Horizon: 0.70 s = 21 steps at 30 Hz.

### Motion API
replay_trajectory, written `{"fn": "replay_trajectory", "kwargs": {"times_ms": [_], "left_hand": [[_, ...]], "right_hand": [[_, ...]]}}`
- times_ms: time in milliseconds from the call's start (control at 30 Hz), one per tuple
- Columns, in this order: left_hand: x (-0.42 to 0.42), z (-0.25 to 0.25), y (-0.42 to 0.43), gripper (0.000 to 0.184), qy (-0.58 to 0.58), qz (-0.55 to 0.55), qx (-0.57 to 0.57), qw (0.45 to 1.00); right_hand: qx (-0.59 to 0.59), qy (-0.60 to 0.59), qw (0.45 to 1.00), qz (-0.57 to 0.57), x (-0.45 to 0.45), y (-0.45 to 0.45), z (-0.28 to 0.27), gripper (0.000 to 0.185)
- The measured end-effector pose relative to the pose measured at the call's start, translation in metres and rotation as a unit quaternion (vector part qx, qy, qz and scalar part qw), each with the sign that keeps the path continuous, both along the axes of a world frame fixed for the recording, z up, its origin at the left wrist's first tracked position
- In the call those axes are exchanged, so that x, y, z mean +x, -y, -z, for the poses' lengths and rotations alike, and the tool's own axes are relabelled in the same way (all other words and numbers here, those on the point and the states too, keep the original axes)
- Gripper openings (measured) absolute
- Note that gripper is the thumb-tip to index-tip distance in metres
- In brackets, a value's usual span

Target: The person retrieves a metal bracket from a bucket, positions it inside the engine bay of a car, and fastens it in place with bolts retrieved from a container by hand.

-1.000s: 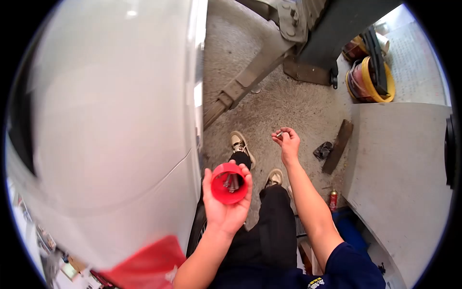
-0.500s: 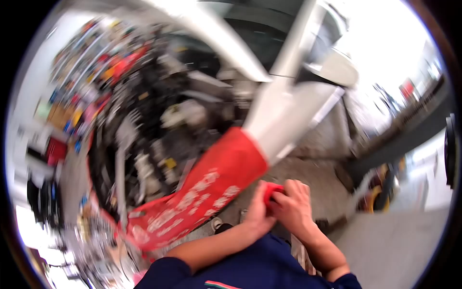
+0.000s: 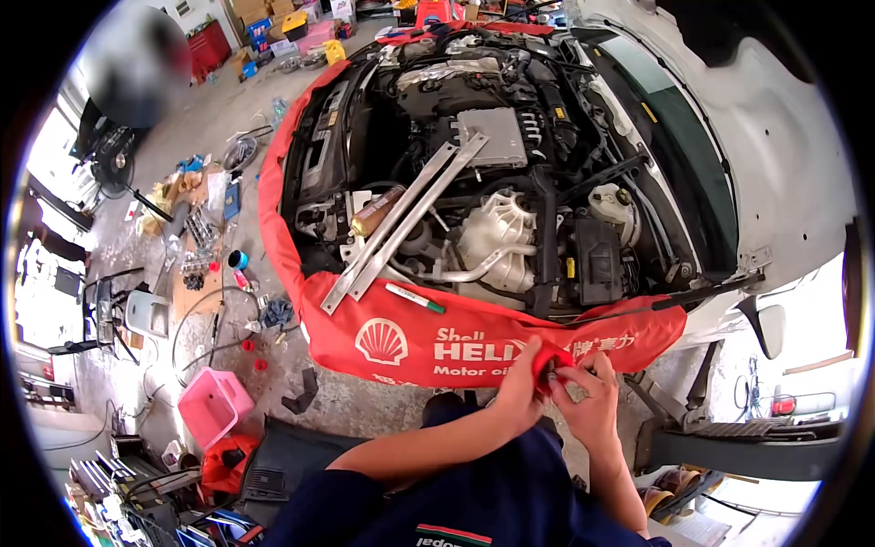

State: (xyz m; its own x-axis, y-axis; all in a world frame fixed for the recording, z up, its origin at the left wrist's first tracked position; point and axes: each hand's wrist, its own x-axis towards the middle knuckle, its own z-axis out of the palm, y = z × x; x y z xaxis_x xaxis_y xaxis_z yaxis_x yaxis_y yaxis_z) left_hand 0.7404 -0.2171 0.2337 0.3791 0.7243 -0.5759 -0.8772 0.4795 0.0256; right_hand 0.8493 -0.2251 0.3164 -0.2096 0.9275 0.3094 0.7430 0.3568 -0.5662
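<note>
My left hand (image 3: 519,392) is wrapped round a small red cup (image 3: 550,357), held in front of the red fender cover (image 3: 410,342). At the cup's mouth are the fingers of my right hand (image 3: 588,397), pinched together on a small metal piece that looks like a bolt. What lies inside the cup is mostly hidden by my fingers. Beyond both hands is the open engine bay of a car, with two metal bars (image 3: 406,223) lying across its front corner. A white and green marker (image 3: 415,298) rests on the cover, and a spray can (image 3: 375,211) lies near the bars.
A pink basin (image 3: 214,406) stands on the floor at the left, near cables, tools and a black panel (image 3: 292,460). A grey lift arm (image 3: 747,451) is at the lower right. Another person is at the upper left, and boxes stand at the back.
The view has swung from the car's side to its engine bay. My right hand, earlier apart from the cup with a small metal piece, is now at its mouth.
</note>
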Motion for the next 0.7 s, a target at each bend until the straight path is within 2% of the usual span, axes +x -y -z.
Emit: {"fn": "replay_trajectory", "kwargs": {"times_ms": [33,67,100,133,167,200,267,300,333,400,433,467,500,533,567,600,633,700], "left_hand": [[-0.024,0.001,-0.001,0.038,0.001,0.009,0.005,1.0],[-0.044,0.001,-0.006,0.038,-0.011,-0.017,-0.036,0.999],[-0.065,0.0,-0.009,0.035,-0.058,-0.023,-0.057,0.996],[-0.084,0.027,-0.013,0.032,-0.107,-0.035,-0.089,0.99],[-0.101,0.05,-0.019,0.031,-0.142,-0.082,-0.107,0.981],[-0.121,0.068,-0.02,0.031,-0.175,-0.083,-0.104,0.976],[-0.155,0.124,-0.033,0.032,-0.136,-0.047,-0.171,0.975],[-0.164,0.125,-0.037,0.033,-0.162,-0.011,-0.194,0.967],[-0.171,0.131,-0.039,0.033,-0.163,0.0,-0.19,0.968],[-0.178,0.146,-0.05,0.034,-0.25,0.117,-0.128,0.953],[-0.176,0.141,-0.055,0.04,-0.359,0.159,-0.093,0.915],[-0.163,0.138,-0.055,0.048,-0.531,0.131,-0.075,0.834],[-0.17,0.207,-0.058,0.067,-0.691,0.133,0.036,0.71],[-0.174,0.158,-0.057,0.071,-0.766,0.186,0.13,0.601],[-0.175,0.138,-0.055,0.071,-0.8,0.214,0.175,0.532],[-0.178,0.13,-0.056,0.072,-0.801,0.25,0.184,0.512],[-0.182,0.124,-0.06,0.074,-0.791,0.292,0.176,0.507],[-0.189,0.129,-0.065,0.071,-0.785,0.294,0.152,0.523]], "right_hand": [[-0.026,-0.035,0.999,-0.028,-0.01,-0.001,0.001,0.021],[-0.026,-0.028,0.999,-0.024,-0.021,-0.003,-0.001,0.021],[-0.092,-0.081,0.992,-0.027,-0.029,-0.003,-0.004,0.02],[-0.156,-0.132,0.979,-0.026,-0.034,-0.003,-0.006,0.019],[-0.191,-0.133,0.972,-0.013,-0.037,-0.003,-0.003,0.018],[-0.187,-0.121,0.975,0.008,-0.039,-0.003,-0.004,0.018],[-0.281,-0.17,0.944,-0.035,-0.047,-0.007,0.0,0.017],[-0.278,-0.171,0.945,-0.021,-0.048,-0.004,0.008,0.017],[-0.32,-0.19,0.928,-0.024,-0.049,-0.003,0.018,0.017],[-0.348,-0.212,0.913,-0.018,-0.055,-0.004,0.031,0.018],[-0.351,-0.207,0.913,-0.018,-0.057,-0.004,0.034,0.018],[-0.353,-0.201,0.914,-0.012,-0.058,-0.002,0.036,0.018],[-0.363,-0.223,0.905,-0.002,-0.059,0.0,0.036,0.018],[-0.372,-0.248,0.894,0.007,-0.061,0.002,0.038,0.018],[-0.39,-0.267,0.881,0.007,-0.059,0.004,0.046,0.018],[-0.407,-0.286,0.867,0.002,-0.058,0.005,0.053,0.019],[-0.362,-0.292,0.885,-0.018,-0.059,0.005,0.051,0.02],[-0.347,-0.273,0.897,-0.019,-0.05,0.006,0.063,0.02]]}}
